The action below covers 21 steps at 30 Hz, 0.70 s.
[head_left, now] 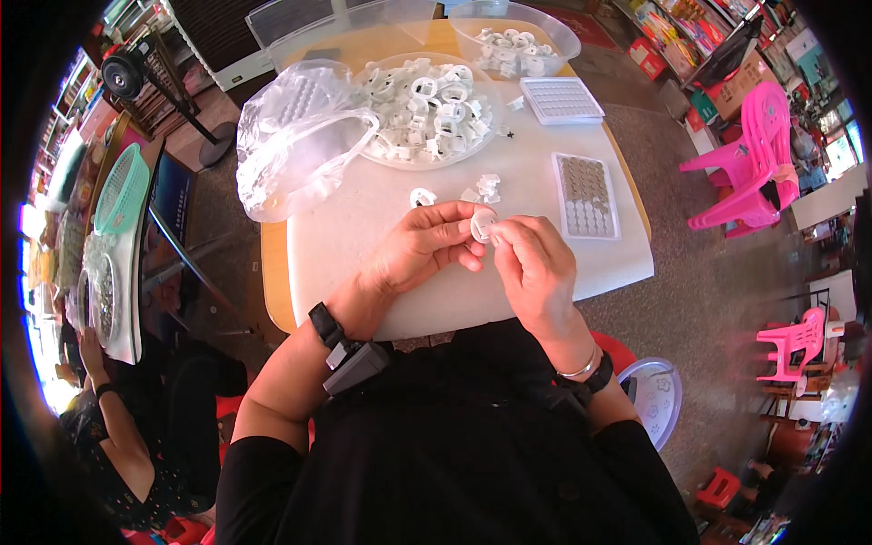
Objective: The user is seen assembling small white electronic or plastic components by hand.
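Observation:
My left hand (434, 238) pinches a small round white plastic part (482, 224) between thumb and fingers, above the near half of the table. From the other side my right hand (536, 266) meets it, fingertips closed at the part's right edge; whether they hold a second tiny piece is too small to tell. Just beyond the hands lie a loose white ring-shaped part (421, 197) and a little cluster of white plastic pieces (487, 188). To the right rests a white tray (615, 227) with rows of small greyish pieces in it.
A clear bowl (493, 118) heaped with white parts stands beyond my hands, beside a crumpled plastic bag (263, 173). Farther back are another clear bowl (570, 41) and stacked white trays (572, 115). Another person's arm (123, 422) is at left; pink chairs (767, 136) stand at right.

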Each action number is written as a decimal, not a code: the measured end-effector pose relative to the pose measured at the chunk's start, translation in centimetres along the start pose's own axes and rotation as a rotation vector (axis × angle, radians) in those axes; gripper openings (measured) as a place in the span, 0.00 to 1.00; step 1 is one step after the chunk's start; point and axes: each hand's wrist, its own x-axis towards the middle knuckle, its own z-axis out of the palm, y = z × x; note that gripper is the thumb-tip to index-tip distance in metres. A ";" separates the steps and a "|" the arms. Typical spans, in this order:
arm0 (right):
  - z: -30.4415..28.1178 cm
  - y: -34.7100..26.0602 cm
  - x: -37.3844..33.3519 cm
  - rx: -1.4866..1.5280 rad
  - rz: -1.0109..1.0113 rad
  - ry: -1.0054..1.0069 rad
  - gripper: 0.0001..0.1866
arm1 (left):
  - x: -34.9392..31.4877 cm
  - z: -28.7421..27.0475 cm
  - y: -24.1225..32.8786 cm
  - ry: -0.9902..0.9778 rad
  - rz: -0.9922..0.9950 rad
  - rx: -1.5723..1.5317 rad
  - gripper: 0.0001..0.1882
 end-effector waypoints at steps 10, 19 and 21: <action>-0.1 0.4 0.0 0.317 0.355 -0.027 0.05 | -0.1 0.5 0.0 0.022 -0.006 0.141 0.15; 0.9 1.4 0.4 0.189 0.246 -0.007 0.10 | 0.3 0.2 -0.3 0.064 0.006 0.073 0.15; 1.0 1.7 0.7 0.203 0.214 -0.002 0.12 | 0.2 0.2 -0.1 0.059 0.011 0.075 0.15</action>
